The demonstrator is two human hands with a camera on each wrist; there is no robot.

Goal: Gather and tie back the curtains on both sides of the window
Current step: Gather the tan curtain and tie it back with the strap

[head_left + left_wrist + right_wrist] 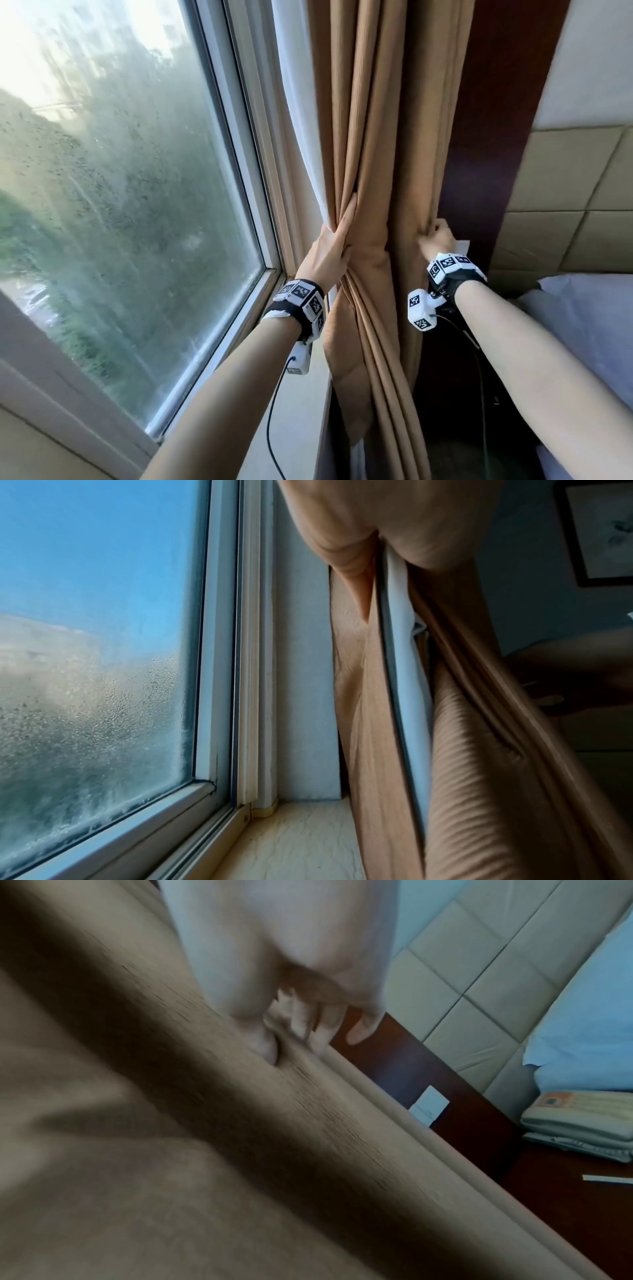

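Note:
The tan curtain (373, 137) with its white lining (301, 154) hangs bunched at the window's right side. My left hand (339, 222) holds the bunch's left edge, fingers running up a fold and thumb on the lining side. In the left wrist view the lining (400, 669) comes out from under that palm (394, 520). My right hand (435, 231) pinches the right edge of the curtain; the right wrist view shows its thumb and fingers (284, 1034) closed on that hem. A padded tan band (371, 260) of like fabric lies over the folds below my left hand.
The wet window pane (120, 171) and its pale sill (301, 840) are on the left. A dark wood panel (486, 120) with a white switch plate (430, 1106) stands behind the curtain. A padded headboard (565, 192), white bedding (589, 325) and a telephone (582, 1112) lie to the right.

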